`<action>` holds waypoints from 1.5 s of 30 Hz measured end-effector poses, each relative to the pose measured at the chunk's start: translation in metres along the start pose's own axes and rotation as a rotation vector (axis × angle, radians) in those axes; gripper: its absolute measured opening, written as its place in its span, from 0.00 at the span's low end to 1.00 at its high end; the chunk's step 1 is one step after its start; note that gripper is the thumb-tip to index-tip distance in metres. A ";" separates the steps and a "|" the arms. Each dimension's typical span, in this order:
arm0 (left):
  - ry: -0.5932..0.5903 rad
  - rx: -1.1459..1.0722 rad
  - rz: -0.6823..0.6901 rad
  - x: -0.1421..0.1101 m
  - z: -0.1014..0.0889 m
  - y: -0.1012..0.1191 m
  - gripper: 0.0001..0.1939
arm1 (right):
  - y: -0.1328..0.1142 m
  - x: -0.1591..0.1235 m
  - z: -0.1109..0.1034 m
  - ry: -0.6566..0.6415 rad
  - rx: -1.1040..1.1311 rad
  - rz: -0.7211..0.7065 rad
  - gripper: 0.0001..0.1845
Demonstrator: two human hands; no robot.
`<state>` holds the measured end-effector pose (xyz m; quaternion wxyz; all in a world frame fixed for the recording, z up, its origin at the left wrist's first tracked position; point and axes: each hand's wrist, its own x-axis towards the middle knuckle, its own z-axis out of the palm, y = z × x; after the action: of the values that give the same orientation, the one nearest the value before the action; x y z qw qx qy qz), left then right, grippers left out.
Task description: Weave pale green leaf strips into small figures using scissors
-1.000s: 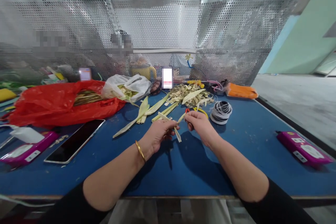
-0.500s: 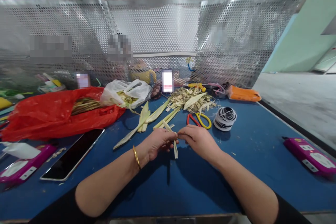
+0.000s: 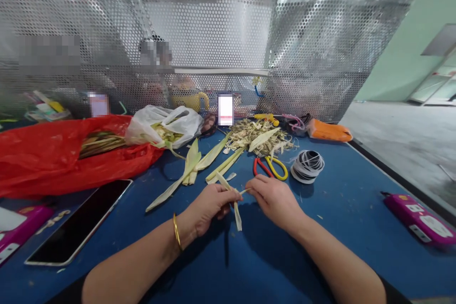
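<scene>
My left hand (image 3: 215, 202), with a gold bangle on its wrist, pinches a pale corn husk strip (image 3: 238, 218) over the blue table. The strip's other end sticks out above the fingers. A thin piece runs from there to the fingertips of my right hand (image 3: 272, 197), which are closed on it. Just beyond the hands lie folded husk pieces (image 3: 225, 165) and longer green-white husk leaves (image 3: 192, 164). Scissors (image 3: 277, 168) with one red and one yellow handle rest behind my right hand, their blades hidden. To their right stands a spool of white thread (image 3: 308, 166).
A heap of dry husk shreds (image 3: 261, 135) lies at the back. On the left are a red plastic bag (image 3: 46, 152), a white bag (image 3: 167, 126) and a black phone (image 3: 80, 223). A magenta power strip (image 3: 420, 218) sits right. A perforated metal screen (image 3: 221, 28) stands behind.
My hands have drawn slightly apart, so the thin piece between them now shows. The camera view has shifted a little, and things at the left sit farther left.
</scene>
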<state>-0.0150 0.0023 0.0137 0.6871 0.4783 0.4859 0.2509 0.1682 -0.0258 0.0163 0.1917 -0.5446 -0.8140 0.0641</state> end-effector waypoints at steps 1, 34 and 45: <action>0.014 -0.012 0.000 0.001 -0.001 0.000 0.12 | 0.005 0.002 -0.001 -0.006 -0.074 0.072 0.11; 0.048 -0.175 0.021 0.009 -0.016 0.006 0.17 | 0.018 -0.053 -0.045 -0.129 1.456 0.635 0.16; -0.058 -0.227 0.043 0.009 -0.018 0.007 0.19 | 0.010 -0.099 -0.033 -0.426 1.467 0.445 0.39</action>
<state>-0.0267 0.0202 0.0144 0.7449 0.4149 0.4242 0.3050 0.2221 -0.1152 0.0198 0.3242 -0.4054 -0.4553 0.7234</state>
